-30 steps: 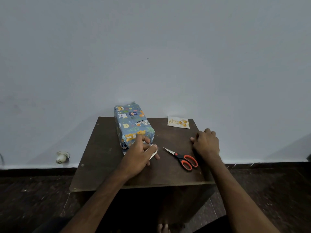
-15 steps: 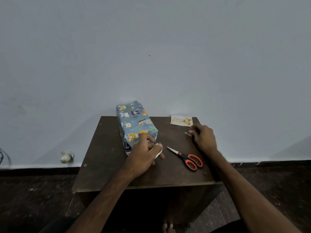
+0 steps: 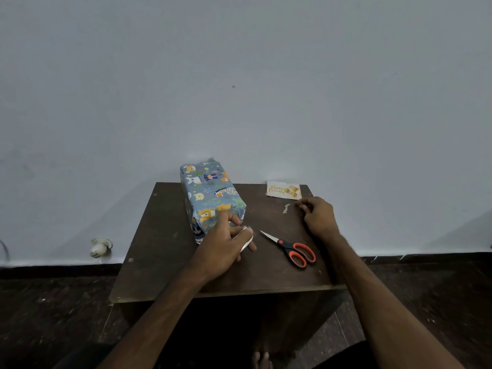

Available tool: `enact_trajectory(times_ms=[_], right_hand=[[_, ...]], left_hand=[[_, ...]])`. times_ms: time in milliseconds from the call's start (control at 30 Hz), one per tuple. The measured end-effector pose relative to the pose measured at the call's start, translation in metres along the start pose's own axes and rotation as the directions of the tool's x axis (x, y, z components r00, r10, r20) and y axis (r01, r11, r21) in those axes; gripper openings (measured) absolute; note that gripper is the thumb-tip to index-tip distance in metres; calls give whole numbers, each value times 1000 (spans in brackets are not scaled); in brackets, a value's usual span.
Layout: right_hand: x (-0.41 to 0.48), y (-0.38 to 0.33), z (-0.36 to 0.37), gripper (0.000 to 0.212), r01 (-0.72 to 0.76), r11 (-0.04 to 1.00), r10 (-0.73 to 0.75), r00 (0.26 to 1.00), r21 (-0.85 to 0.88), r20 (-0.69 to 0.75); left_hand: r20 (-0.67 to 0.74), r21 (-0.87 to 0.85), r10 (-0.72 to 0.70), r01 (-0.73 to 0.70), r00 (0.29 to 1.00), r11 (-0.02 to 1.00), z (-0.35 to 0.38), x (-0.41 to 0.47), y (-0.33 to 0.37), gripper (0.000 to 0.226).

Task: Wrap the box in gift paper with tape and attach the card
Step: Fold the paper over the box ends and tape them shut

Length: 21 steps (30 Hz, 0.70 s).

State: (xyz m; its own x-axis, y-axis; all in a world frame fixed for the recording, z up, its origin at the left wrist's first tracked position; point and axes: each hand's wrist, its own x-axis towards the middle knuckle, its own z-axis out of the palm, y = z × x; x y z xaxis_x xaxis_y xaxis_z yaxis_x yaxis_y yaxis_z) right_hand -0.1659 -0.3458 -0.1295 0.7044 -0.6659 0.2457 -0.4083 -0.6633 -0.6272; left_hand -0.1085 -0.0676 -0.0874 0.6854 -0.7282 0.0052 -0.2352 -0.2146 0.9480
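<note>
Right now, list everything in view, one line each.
table: one, dark brown, centre, against the wall
wrapped box: one, blue animal-print paper, far left of the table
card: one, white with gold print, table's far right corner
scissors: one, red and black handles, flat on the table between the hands
scrap: one, pale, on the table near the card
white object: one, on the floor by the wall, left of the table; unidentifiable
tape roll: one, whitish, on the left hand's fingers
left hand: touches the box's near end
right hand: fingers curled, on the table below the card
toes: bottom edge
</note>
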Motion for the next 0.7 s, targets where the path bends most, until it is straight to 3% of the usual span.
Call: enact_trajectory(times_ms=[133, 233, 300, 400, 500, 700], right_hand=[[-9, 1, 0, 23, -17, 1000, 16, 999, -18, -51], [-21, -7, -7, 8, -112, 975, 141, 979, 191, -146], [-27, -24, -13, 13, -119, 931, 177, 974, 346, -141], [-48, -60, -20, 28, -79, 820, 54, 997, 567, 61], [-76, -91, -18, 39, -126, 778, -101, 942, 616, 319], [-89, -104, -13, 22, -141, 738, -234, 863, 660, 447]], left_hand=[[0, -12, -9, 9, 1000, 1000, -1, 1, 0, 18], [-13, -39, -7, 7, 1000, 999, -2, 3, 1, 18], [-21, -55, -16, 15, 1000, 998, -3, 3, 1, 19], [-26, -65, -31, 29, 999, 997, -3, 3, 0, 21], [-36, -89, -40, 36, 999, 995, -1, 3, 0, 23], [-38, -100, -54, 50, 998, 994, 0, 1, 0, 28]])
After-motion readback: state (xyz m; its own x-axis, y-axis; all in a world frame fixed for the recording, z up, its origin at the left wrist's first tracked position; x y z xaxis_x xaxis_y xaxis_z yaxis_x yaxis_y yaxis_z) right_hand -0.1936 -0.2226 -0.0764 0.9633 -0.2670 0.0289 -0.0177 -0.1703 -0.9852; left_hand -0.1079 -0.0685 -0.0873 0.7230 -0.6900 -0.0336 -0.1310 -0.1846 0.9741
